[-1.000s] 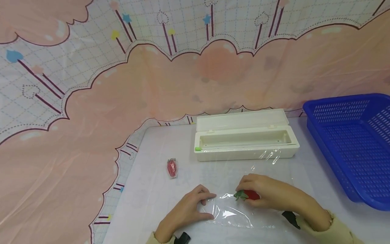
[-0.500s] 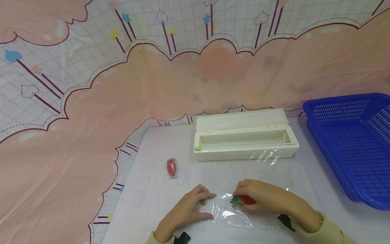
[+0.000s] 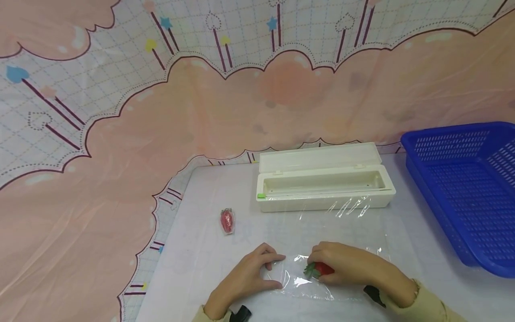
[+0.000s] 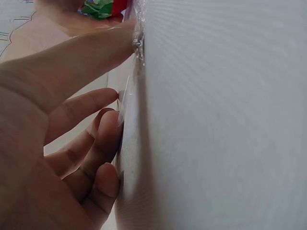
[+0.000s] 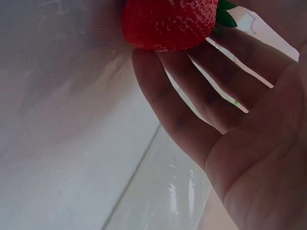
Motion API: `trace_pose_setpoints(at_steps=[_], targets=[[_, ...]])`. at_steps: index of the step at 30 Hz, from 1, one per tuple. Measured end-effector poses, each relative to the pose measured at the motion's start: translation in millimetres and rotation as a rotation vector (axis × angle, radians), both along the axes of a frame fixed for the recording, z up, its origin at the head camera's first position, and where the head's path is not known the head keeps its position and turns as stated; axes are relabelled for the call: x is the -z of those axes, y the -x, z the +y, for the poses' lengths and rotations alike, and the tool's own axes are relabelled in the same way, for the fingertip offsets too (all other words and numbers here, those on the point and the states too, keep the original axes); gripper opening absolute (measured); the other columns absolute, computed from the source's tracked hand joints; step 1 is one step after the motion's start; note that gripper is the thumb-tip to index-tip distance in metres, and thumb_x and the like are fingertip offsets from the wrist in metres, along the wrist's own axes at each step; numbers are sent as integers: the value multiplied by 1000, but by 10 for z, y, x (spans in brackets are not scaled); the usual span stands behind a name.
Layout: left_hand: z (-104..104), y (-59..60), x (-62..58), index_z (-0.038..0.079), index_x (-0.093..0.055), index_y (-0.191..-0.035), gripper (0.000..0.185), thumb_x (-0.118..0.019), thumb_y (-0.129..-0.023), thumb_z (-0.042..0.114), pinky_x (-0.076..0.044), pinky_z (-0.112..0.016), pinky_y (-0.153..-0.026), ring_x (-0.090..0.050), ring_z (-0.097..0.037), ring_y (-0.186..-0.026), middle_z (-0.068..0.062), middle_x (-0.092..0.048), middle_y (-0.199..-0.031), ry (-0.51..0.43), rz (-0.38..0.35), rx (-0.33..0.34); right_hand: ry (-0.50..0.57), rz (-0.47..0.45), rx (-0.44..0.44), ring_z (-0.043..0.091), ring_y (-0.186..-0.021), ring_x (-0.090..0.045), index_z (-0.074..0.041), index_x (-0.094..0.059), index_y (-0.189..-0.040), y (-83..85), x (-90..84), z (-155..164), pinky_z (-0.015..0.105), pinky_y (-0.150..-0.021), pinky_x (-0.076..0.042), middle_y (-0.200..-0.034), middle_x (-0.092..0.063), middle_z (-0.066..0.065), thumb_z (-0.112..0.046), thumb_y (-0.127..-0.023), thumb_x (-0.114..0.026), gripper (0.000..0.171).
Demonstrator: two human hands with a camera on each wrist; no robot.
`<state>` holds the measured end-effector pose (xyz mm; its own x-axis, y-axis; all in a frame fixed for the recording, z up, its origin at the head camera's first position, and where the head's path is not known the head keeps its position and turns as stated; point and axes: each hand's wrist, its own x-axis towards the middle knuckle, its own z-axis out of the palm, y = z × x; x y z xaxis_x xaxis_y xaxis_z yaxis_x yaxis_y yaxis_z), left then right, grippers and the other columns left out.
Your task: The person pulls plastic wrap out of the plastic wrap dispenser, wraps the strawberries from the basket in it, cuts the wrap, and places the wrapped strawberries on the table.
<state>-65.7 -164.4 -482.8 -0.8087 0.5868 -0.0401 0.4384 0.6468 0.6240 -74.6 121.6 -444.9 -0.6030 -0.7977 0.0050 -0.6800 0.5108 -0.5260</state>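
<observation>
A clear sheet of plastic film (image 3: 342,228) lies flat on the white table (image 3: 201,250). My right hand (image 3: 346,264) grips a red strawberry (image 3: 322,269) with green leaves and holds it down on the film near its front left part. The right wrist view shows that strawberry (image 5: 168,21) at the fingertips of my right hand (image 5: 216,110). My left hand (image 3: 249,277) rests on the table with thumb and fingertips pressing the film's left edge. In the left wrist view, my left hand (image 4: 57,120) touches the crinkled film edge (image 4: 136,43), with the strawberry (image 4: 103,7) beyond the thumb.
A second strawberry (image 3: 227,221), wrapped in film, lies on the table to the left. A white film dispenser box (image 3: 322,203) stands open behind the sheet. A blue plastic basket (image 3: 442,134) sits at the right. A pink patterned cloth hangs behind.
My right hand has slid the strawberry toward me and slightly left across the film. The left hand has stayed in place.
</observation>
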Motion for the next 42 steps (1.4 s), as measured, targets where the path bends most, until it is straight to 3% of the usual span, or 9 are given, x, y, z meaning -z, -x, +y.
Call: trace_pose_setpoints(at_steps=[16, 22, 28, 34, 42], targets=[[6, -4, -5, 20, -69, -124, 55, -88, -74, 30, -43, -15, -80, -49, 2, -85, 12, -52, -100, 11, 8, -3, 16, -57, 27, -2, -85, -52, -21, -72, -101, 25, 44, 33, 22, -74, -50, -93, -63, -16, -23, -83, -78, 19], [3, -2, -5, 19, -69, -124, 55, -88, -74, 29, -44, -15, -80, -49, 2, -84, 11, -52, -100, 3, 18, 2, 15, -28, 16, -1, -84, -51, -24, -69, -95, 31, 12, 91, 21, -74, -48, -87, -59, -19, -28, -84, -78, 15], [7, -2, -13, 18, -69, -125, 55, -88, -74, 30, -43, -14, -80, -49, 2, -84, 11, -52, -100, 13, 25, 7, 18, -24, 63, 4, -95, -58, -20, -71, -106, 7, -68, 212, 30, -86, -54, -99, -65, -16, -34, -85, -78, 26], [1, -7, -18, 19, -69, -125, 55, -88, -75, 29, -43, -15, -80, -49, 1, -85, 11, -52, -101, 18, 25, 8, 47, 55, 87, 8, -103, -61, -19, -70, -111, -27, -93, 388, 35, -91, -55, -109, -66, -12, -34, -87, -76, 29], [-2, -9, -16, 19, -67, -127, 55, -86, -77, 31, -44, -15, -81, -49, 2, -85, 12, -52, -103, 34, 17, 15, 136, 185, 114, 6, -96, -61, -23, -68, -108, -80, -22, 717, 30, -82, -55, -105, -64, -15, -33, -86, -78, 26]])
